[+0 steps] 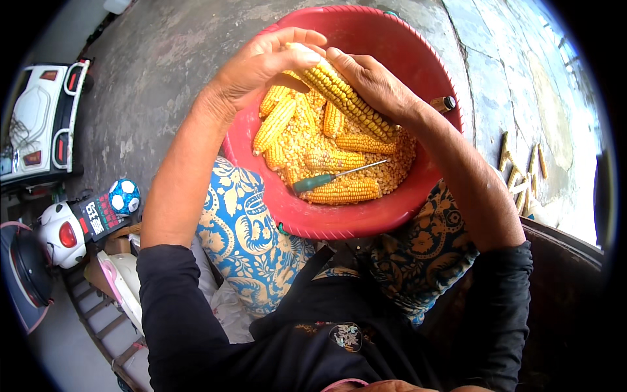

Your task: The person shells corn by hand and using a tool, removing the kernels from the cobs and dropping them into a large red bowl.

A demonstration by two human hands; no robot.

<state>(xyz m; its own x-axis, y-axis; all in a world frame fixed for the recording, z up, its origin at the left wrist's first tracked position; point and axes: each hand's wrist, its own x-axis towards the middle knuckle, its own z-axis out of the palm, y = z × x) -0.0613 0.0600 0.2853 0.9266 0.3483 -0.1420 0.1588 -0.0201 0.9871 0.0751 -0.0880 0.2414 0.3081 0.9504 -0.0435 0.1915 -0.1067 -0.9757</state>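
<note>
An ear of yellow corn [349,98] is held slantwise above a red plastic basin [338,221]. My left hand [267,66] grips its upper left end, the thumb lying along the kernels. My right hand [374,83] lies along the ear's right side. Below, loose corn kernels [291,131] cover the basin's bottom, with several more ears among them. A screwdriver [313,183] with a green handle rests on top, its shaft pointing right, next to a whole ear [343,191] at the near side. The basin stands between my knees.
Several stripped corncobs [521,179] lie on the concrete floor [161,63] to the right. At left are a white vehicle [41,122], a blue-and-white ball [124,197], a white scooter [61,235] and a ladder [100,328]. A short brown object [438,104] sits at the basin's right wall.
</note>
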